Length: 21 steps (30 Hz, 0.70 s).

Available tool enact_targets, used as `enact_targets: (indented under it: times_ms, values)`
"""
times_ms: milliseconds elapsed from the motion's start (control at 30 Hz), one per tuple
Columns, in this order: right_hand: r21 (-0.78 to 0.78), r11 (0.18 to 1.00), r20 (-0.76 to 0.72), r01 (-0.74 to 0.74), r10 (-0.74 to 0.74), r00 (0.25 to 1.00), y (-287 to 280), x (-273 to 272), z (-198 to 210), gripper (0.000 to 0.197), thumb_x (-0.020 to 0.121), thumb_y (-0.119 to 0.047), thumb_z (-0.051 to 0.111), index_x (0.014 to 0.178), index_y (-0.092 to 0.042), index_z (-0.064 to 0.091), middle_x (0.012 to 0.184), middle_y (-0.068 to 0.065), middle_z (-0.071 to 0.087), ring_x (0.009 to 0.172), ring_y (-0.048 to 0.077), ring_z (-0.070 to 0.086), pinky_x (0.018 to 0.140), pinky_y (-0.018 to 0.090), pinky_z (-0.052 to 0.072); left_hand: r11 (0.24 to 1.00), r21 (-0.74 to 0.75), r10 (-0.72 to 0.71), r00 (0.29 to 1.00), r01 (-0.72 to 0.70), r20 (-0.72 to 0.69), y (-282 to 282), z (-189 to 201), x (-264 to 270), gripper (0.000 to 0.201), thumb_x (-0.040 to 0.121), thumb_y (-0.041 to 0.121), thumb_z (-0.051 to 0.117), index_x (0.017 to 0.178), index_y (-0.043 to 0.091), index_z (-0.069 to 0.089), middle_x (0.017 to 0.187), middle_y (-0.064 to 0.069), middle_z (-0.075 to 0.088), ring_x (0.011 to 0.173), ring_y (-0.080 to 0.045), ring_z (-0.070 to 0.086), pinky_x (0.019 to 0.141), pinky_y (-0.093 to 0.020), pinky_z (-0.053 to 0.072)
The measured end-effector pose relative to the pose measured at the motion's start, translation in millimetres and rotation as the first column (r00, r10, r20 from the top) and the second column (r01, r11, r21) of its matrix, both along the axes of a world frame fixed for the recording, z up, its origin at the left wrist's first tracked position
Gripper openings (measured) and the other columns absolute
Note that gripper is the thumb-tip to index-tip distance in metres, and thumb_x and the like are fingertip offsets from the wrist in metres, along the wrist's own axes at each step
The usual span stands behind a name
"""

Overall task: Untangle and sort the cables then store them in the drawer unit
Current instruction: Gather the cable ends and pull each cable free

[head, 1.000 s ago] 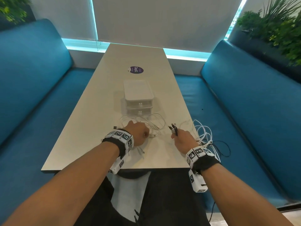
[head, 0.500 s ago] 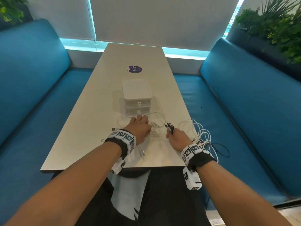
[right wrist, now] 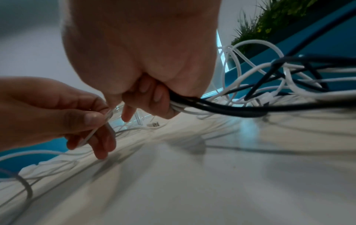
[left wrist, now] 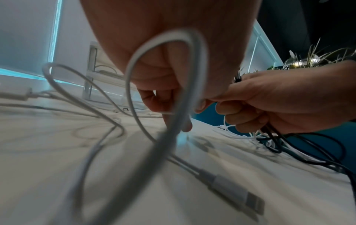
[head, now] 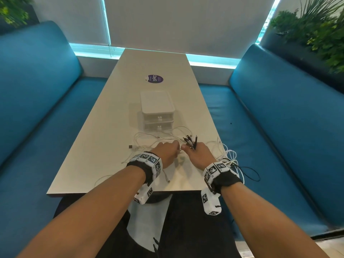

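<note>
Loose white cables (head: pixel 149 138) lie tangled on the table in front of a white two-drawer unit (head: pixel 157 110), both drawers closed. My left hand (head: pixel 168 152) pinches a thin white cable (right wrist: pixel 92 134) between thumb and forefinger; a white loop (left wrist: pixel 167 73) hangs under its palm. My right hand (head: pixel 197 154) grips a bundle of black and white cables (right wrist: pixel 202 105), whose plug ends (head: pixel 190 140) stick up above its knuckles. The rest of that bundle (head: pixel 230 161) trails off the table's right edge. The two hands almost touch.
The long white table (head: pixel 111 127) runs between two blue benches (head: pixel 279 118). A purple sticker (head: pixel 154 79) sits behind the drawer unit. A white plug (left wrist: pixel 238 196) lies near the front edge. Plants (head: pixel 316 25) stand at the back right.
My right hand has moved left with its bundle until it meets the left hand. The left hand shifted slightly forward and right, holding the thin white cable.
</note>
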State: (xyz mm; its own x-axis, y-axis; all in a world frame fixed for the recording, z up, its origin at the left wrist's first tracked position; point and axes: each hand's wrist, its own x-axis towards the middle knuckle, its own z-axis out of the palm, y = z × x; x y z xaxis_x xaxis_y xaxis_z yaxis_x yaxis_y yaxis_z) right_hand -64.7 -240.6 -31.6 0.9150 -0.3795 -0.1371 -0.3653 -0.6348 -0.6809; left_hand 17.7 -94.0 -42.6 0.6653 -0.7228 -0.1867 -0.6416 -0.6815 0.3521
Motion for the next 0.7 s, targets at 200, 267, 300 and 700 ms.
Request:
enact_targets:
  times_ms: [200, 267, 300, 700]
  values:
    - [-0.049, 0.999, 0.021, -0.010, 0.011, 1.000, -1, 1, 1, 0.034, 0.099, -0.042, 0.052, 0.102, -0.015, 0.073, 0.096, 0.012, 0.072, 0.093, 0.031, 0.065, 0.075, 0.031, 0.044, 0.996, -0.083, -0.045, 0.998, 0.041, -0.049, -1, 5, -2, 0.016, 0.094, 0.015, 0.046, 0.095, 0.018, 0.061, 0.092, -0.003, 0.071, 0.088, -0.025, 0.064, 0.086, -0.041, 0.051]
    - [-0.028, 0.999, 0.011, -0.018, 0.019, 1.000, 1, 0, 4, 0.039, 0.100, -0.043, 0.050, 0.103, -0.011, 0.072, 0.094, 0.013, 0.072, 0.091, 0.030, 0.065, 0.073, 0.031, 0.043, 0.983, -0.169, -0.078, 0.996, 0.072, -0.031, 1, 7, -3, 0.019, 0.094, 0.010, 0.047, 0.092, 0.018, 0.065, 0.085, 0.002, 0.072, 0.083, -0.020, 0.065, 0.083, -0.037, 0.051]
    - [-0.023, 1.000, 0.006, -0.020, 0.020, 1.000, 2, 0, 5, 0.040, 0.101, -0.044, 0.049, 0.103, -0.010, 0.072, 0.094, 0.013, 0.071, 0.091, 0.030, 0.065, 0.072, 0.031, 0.043, 0.974, -0.214, -0.082, 0.996, 0.072, -0.037, 1, 6, -3, 0.019, 0.094, 0.010, 0.048, 0.091, 0.019, 0.065, 0.083, 0.004, 0.072, 0.082, -0.019, 0.065, 0.083, -0.037, 0.052]
    - [-0.360, 0.932, -0.141, -0.030, -0.023, 0.990, -9, 6, 0, 0.023, 0.099, -0.022, 0.045, 0.112, -0.009, 0.058, 0.106, 0.015, 0.067, 0.096, 0.034, 0.064, 0.080, 0.040, 0.052, 0.960, -0.266, -0.066, 0.994, 0.087, 0.088, 9, -4, -2, 0.017, 0.101, 0.021, 0.051, 0.100, 0.019, 0.069, 0.097, 0.001, 0.071, 0.095, -0.022, 0.062, 0.096, -0.043, 0.041]
